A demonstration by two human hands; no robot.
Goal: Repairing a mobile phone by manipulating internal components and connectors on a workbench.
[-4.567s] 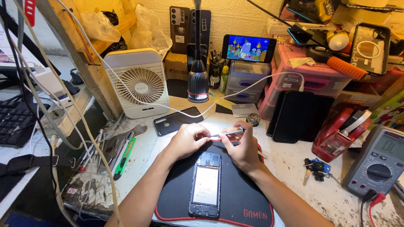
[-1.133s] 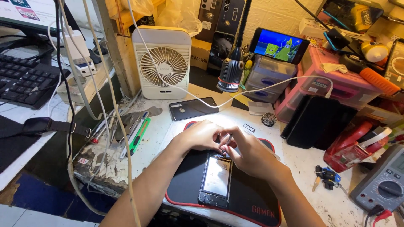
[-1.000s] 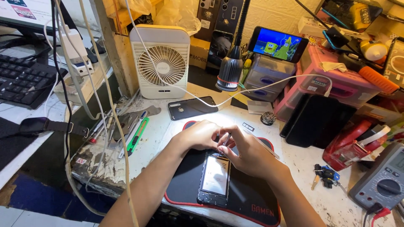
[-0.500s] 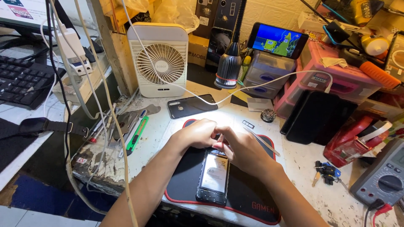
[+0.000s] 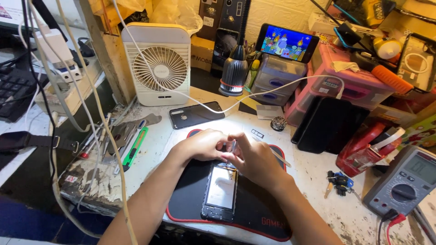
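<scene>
Over phone (image 5: 221,188), hands (image 5: 229,152) curled, fingertips meeting

One head-worn camera looks steeply down, close over the cluttered workbench (image 5: 318,177), facing its back wall.

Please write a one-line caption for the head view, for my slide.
Both hands, left hand and right hand, work at the top of an opened phone on a black mat.

phone repair wkshop, multimeter (image 5: 403,181), opened phone (image 5: 220,192) on mat (image 5: 254,213), tools, desk lamp (image 5: 233,72)
</scene>
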